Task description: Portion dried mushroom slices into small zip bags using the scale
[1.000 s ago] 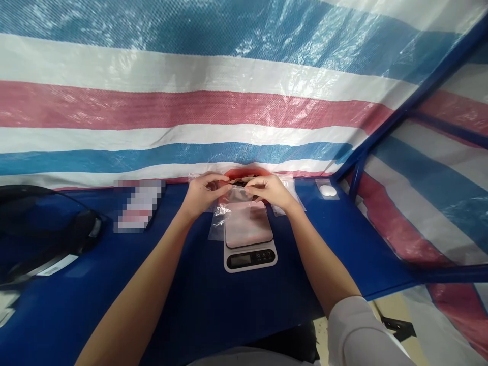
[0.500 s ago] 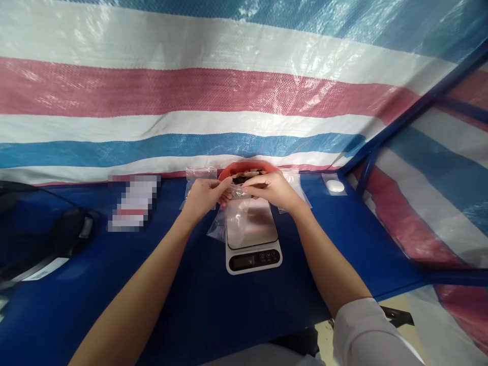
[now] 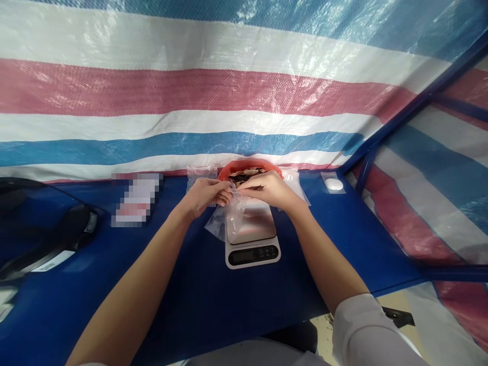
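A clear plastic bag (image 3: 237, 216) hangs from my fingers over the steel plate of a small digital kitchen scale (image 3: 254, 254). My left hand (image 3: 208, 195) pinches the bag's top edge from the left. From the right, my right hand (image 3: 267, 188) grips the same edge, thumb and fingers pressed together. Just behind my hands is an orange-red container (image 3: 272, 166) with dark and pale pieces in it, too small to name. Another clear bag (image 3: 216, 222) lies by the scale's left side. The scale's display looks dark.
Flat clear bags (image 3: 202, 172) lie behind my left hand, and more bags (image 3: 295, 183) behind my right. A white rounded object (image 3: 334, 184) sits at the right on a small clear packet. To the left are a blurred-out card (image 3: 137, 198) and a black strap-like object (image 3: 68, 234). Striped sheeting (image 3: 213, 91) backs the blue table (image 3: 206, 305).
My hands have come closer together at the bag's top edge, and the bag hangs narrower. The view has shifted slightly.
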The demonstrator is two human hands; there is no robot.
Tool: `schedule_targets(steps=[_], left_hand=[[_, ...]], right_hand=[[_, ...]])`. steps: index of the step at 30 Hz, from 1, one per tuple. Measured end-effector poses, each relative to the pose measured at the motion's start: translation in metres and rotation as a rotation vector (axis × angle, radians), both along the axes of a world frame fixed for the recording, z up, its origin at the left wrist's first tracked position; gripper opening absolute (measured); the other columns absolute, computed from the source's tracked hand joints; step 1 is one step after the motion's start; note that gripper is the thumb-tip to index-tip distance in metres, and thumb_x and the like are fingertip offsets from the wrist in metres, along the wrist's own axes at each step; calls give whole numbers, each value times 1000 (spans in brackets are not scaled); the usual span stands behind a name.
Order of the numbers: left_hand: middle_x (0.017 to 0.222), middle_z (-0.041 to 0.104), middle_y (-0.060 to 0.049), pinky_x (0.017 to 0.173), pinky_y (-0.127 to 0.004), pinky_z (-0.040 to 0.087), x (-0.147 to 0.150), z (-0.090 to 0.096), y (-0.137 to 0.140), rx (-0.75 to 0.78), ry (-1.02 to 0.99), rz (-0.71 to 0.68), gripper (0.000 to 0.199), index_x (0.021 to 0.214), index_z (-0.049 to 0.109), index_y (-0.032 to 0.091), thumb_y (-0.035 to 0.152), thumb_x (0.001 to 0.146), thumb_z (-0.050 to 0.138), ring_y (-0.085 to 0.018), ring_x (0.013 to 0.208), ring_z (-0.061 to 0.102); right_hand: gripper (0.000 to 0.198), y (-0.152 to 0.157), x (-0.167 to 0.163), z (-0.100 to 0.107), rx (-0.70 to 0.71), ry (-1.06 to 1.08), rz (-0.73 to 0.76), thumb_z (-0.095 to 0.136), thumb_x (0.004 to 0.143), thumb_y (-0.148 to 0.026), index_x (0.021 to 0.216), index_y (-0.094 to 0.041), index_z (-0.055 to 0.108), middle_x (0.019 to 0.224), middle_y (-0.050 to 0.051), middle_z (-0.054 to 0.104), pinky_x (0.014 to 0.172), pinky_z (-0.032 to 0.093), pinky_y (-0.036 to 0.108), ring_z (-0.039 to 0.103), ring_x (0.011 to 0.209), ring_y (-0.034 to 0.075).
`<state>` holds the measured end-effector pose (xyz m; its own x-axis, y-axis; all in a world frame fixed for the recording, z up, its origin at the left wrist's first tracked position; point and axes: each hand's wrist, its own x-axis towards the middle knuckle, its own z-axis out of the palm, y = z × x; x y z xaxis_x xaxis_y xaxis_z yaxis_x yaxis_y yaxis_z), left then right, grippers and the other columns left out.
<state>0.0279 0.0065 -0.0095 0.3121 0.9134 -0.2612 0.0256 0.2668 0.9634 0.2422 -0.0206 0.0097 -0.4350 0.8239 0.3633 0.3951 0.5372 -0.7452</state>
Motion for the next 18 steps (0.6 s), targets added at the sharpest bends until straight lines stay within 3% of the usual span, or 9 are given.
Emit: schedule_targets(steps=[6, 13, 18], left_hand=[[67, 74, -10, 49, -26, 52, 3, -1, -3, 132, -2, 1, 36, 68, 77, 14, 48, 66, 87, -17, 55, 65], [66, 73, -7, 50, -27, 51, 8, 3, -9, 302, 142, -73, 40, 65, 76, 16, 55, 72, 80, -17, 55, 63], [58, 69, -4, 51, -27, 49, 8, 8, -11, 371, 217, -25, 31, 60, 71, 17, 44, 77, 73, -16, 50, 60]], right_hand=[[26, 4, 2, -3, -165, 26, -131, 68, 87, -45, 83, -22, 80, 78, 1, 76, 58, 53, 26, 66, 59, 14], [17, 8, -1, -10, -199, 79, -219, 74, 79, -33, 93, -24, 80, 82, 1, 77, 50, 52, 24, 64, 57, 13], [17, 9, 2, -8, -220, 96, -209, 67, 79, -27, 66, -20, 75, 67, -1, 70, 46, 48, 23, 60, 50, 11]])
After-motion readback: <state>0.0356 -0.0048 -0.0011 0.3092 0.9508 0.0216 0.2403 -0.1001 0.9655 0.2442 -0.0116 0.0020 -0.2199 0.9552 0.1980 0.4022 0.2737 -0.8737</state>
